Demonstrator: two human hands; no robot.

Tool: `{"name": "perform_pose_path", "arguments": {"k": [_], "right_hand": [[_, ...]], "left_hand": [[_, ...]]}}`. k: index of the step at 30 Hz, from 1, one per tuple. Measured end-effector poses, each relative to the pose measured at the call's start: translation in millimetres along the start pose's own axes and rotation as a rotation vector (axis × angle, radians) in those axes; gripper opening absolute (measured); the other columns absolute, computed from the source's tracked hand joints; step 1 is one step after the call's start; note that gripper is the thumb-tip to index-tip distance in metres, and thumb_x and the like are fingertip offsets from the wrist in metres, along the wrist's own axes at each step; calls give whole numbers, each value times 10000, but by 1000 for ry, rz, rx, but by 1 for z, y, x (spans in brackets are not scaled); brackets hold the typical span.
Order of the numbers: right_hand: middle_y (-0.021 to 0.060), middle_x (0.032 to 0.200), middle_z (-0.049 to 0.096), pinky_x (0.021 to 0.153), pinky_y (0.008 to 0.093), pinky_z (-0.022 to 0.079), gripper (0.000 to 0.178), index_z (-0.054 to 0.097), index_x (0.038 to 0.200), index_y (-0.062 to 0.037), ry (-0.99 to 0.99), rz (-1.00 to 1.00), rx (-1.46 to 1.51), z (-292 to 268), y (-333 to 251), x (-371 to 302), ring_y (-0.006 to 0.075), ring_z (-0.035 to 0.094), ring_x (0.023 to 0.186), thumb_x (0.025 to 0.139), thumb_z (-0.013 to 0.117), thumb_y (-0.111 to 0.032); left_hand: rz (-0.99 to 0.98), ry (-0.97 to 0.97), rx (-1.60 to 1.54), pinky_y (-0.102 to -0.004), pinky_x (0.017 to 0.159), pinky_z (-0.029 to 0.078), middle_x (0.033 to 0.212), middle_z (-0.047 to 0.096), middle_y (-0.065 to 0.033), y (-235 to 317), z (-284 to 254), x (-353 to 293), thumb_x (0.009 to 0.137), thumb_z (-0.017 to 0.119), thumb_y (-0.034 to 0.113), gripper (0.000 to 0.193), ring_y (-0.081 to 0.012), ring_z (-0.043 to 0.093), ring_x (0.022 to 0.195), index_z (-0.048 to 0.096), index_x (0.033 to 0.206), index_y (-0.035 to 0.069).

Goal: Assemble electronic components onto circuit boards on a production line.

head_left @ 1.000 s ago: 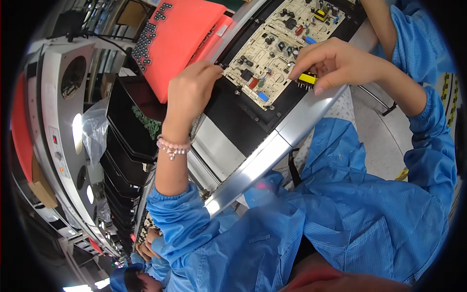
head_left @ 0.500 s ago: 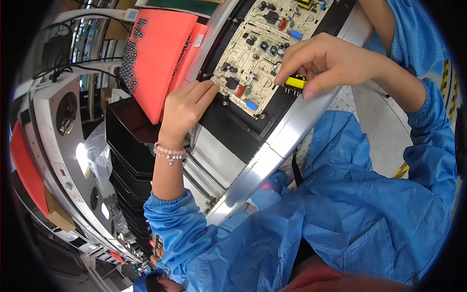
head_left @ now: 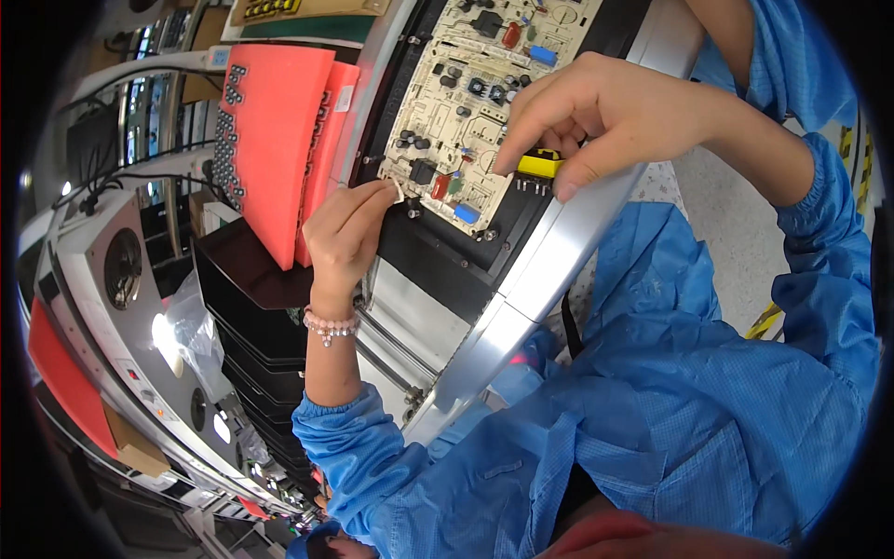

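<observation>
My left hand is closed in a pinch at the near left corner of a cream circuit board. A small whitish bit shows at its fingertips; I cannot tell whether it is loose or part of the board. Between the thumb and fingers of my right hand is a yellow and black transformer, its pins pointing down, held over the board's right edge. Red, blue and black components stand on the board, which lies in a black carrier.
A silver metal rail runs along the carrier's near side. Red foam sheets with small black parts stand at the left, above stacked black bins. Another person's arm reaches in at the upper right.
Board, carrier and both hands have shifted slightly left and down together in the picture. The whitish bit at my left fingertips now shows more plainly. My right hand keeps its grip on the transformer.
</observation>
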State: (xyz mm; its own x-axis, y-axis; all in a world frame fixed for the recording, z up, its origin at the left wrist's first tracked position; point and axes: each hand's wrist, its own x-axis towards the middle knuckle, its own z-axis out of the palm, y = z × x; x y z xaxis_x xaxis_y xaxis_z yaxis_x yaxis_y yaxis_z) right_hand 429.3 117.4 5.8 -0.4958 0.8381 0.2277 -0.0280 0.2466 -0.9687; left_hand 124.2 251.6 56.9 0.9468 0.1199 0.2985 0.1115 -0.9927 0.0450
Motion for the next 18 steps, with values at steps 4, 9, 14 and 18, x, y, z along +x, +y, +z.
{"name": "perform_pose_path", "arguments": {"k": [4,9,14,18], "right_hand": [[64,1028,621,598,191,465,423,647,1177,-9,-4,-27,83,0,5,3,78,544,741,780,772,-81],[65,1038,621,614,196,476,428,644,1167,-1,-17,-22,59,-5,10,3,71,549,746,767,780,-74],[77,1052,623,671,198,506,511,572,1222,28,66,-151,134,8,18,7,77,590,796,764,781,-62],[96,1080,625,741,219,526,515,530,1240,44,29,-61,141,22,2,12,98,621,866,786,757,-44]], "left_hand": [[-37,-1,5,-290,592,521,917,703,-104,-2,2,-1,684,701,-76,249,-232,660,710,697,916,13],[-43,17,25,-294,592,519,900,700,-96,-2,12,7,674,690,-82,258,-228,658,708,692,913,14],[111,-213,217,-299,548,489,887,668,-51,7,1,24,653,646,-14,260,-194,618,688,675,908,23],[148,-223,249,-294,537,475,879,645,-41,17,-11,16,659,625,23,231,-185,602,685,665,886,24]]}}
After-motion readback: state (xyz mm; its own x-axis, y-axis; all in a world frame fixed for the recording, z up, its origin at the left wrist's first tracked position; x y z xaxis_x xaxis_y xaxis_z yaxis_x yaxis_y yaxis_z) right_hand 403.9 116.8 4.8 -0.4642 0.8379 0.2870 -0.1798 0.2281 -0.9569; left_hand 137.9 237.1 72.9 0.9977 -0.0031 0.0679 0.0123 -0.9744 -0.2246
